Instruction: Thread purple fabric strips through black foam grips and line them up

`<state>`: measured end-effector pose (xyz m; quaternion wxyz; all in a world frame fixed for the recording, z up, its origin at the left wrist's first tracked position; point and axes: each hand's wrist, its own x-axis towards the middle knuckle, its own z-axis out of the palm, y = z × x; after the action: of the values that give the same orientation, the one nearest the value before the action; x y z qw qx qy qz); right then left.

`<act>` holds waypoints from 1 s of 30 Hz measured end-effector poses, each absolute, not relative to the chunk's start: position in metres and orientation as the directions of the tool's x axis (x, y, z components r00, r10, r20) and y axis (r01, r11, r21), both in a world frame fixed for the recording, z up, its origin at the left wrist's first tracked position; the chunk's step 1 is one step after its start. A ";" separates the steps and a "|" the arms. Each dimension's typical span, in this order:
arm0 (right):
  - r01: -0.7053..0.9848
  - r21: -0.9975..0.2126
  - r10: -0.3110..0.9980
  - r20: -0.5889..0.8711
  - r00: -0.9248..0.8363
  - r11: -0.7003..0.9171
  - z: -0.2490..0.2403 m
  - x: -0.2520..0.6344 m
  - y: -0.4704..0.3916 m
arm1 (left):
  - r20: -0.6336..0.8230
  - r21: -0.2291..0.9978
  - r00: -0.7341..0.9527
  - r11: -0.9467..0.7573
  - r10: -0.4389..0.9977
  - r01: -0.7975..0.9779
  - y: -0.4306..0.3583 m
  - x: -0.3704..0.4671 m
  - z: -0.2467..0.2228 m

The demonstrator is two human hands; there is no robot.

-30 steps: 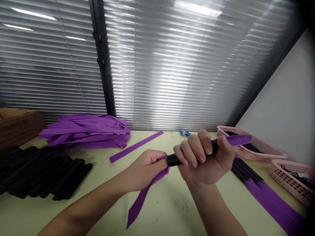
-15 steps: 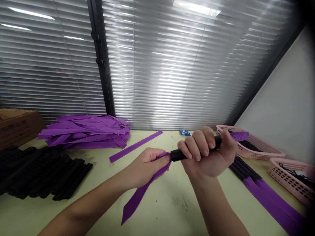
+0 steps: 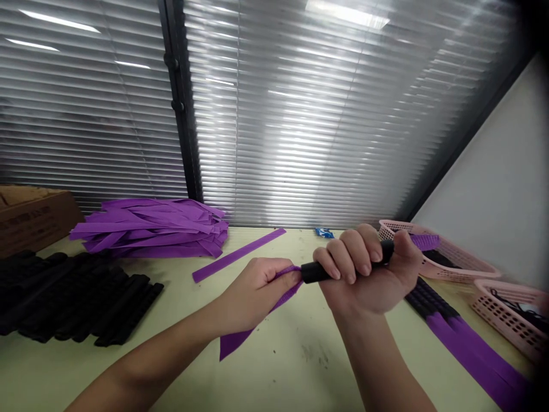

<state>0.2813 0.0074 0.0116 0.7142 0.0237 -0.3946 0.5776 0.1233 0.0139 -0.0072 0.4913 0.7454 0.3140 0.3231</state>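
Note:
My right hand (image 3: 364,269) is wrapped round a black tube (image 3: 315,272), its open left end pointing at my left hand. A purple strap (image 3: 285,294) enters that end, and its textured tip (image 3: 426,242) sticks out past my right thumb. My left hand (image 3: 261,289) pinches the strap between thumb and fingers, close beside the tube's end. The strap's loose tail (image 3: 234,343) hangs below my left wrist. Both hands are above the pale table (image 3: 291,372). The strap inside the tube is hidden.
Behind at left is a pile of purple straps (image 3: 158,229), with black tubes (image 3: 81,303) nearer and a cardboard box (image 3: 38,220). One strap (image 3: 240,254) and a blue packet (image 3: 325,233) lie behind my hands. Pink baskets (image 3: 463,260) and tubes with straps (image 3: 476,355) are at right.
The strap's hanging tail has risen and shows shorter below my left wrist. Its tip beyond my right hand reaches slightly further right. Both hands keep their hold.

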 end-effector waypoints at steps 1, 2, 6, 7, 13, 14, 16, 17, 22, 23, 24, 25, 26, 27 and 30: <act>-0.845 -0.418 0.804 0.595 0.023 0.334 0.012 0.281 0.007 | 0.184 0.929 0.588 -0.335 0.788 0.158 0.014 0.123 -0.007; -0.845 -0.417 0.800 0.600 0.022 0.336 0.012 0.282 0.007 | 0.196 0.921 0.581 -0.352 0.790 0.168 0.014 0.124 -0.006; -0.832 -0.426 0.779 0.627 0.011 0.355 0.011 0.282 0.007 | 0.244 0.886 0.560 -0.417 0.792 0.203 0.013 0.124 -0.006; -0.830 -0.426 0.778 0.628 0.016 0.360 0.011 0.282 0.007 | 0.252 0.882 0.558 -0.425 0.791 0.205 0.013 0.124 -0.006; -0.827 -0.419 0.760 0.650 0.015 0.375 0.011 0.277 0.006 | 0.235 0.890 0.584 -0.414 0.777 0.191 0.011 0.124 -0.004; -0.826 -0.418 0.754 0.656 0.013 0.378 0.011 0.276 0.006 | 0.228 0.896 0.585 -0.403 0.778 0.187 0.012 0.124 -0.004; -0.822 -0.418 0.749 0.663 0.017 0.388 0.011 0.274 0.005 | 0.213 0.909 0.583 -0.378 0.784 0.176 0.013 0.124 -0.005; -0.816 -0.423 0.749 0.663 0.017 0.393 0.011 0.273 0.005 | 0.204 0.916 0.583 -0.364 0.786 0.170 0.013 0.123 -0.006; -0.802 -0.463 0.773 0.634 0.000 0.379 0.014 0.275 0.004 | 0.116 0.951 0.637 -0.269 0.762 0.149 0.016 0.119 -0.005; -0.806 -0.457 0.776 0.631 0.004 0.376 0.014 0.277 0.004 | 0.097 0.957 0.655 -0.250 0.750 0.144 0.016 0.117 -0.004; -0.810 -0.449 0.776 0.630 0.012 0.377 0.015 0.278 0.004 | 0.083 0.961 0.669 -0.237 0.739 0.141 0.015 0.116 -0.003; -0.813 -0.440 0.774 0.632 0.021 0.381 0.015 0.279 0.003 | 0.078 0.963 0.677 -0.231 0.731 0.138 0.015 0.115 -0.003; -0.814 -0.433 0.770 0.637 0.028 0.387 0.016 0.280 0.003 | 0.081 0.963 0.680 -0.233 0.729 0.135 0.015 0.114 -0.002; -0.815 -0.427 0.764 0.645 0.030 0.392 0.016 0.281 0.003 | 0.087 0.962 0.678 -0.238 0.730 0.133 0.014 0.114 -0.002; -0.818 -0.421 0.745 0.667 0.014 0.393 0.015 0.282 0.004 | 0.117 0.960 0.655 -0.254 0.746 0.119 0.014 0.115 -0.004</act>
<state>0.2823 0.0036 0.0151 0.7110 0.0418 -0.4370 0.5494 0.1148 0.0139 -0.0037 0.5351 0.7357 0.2940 0.2932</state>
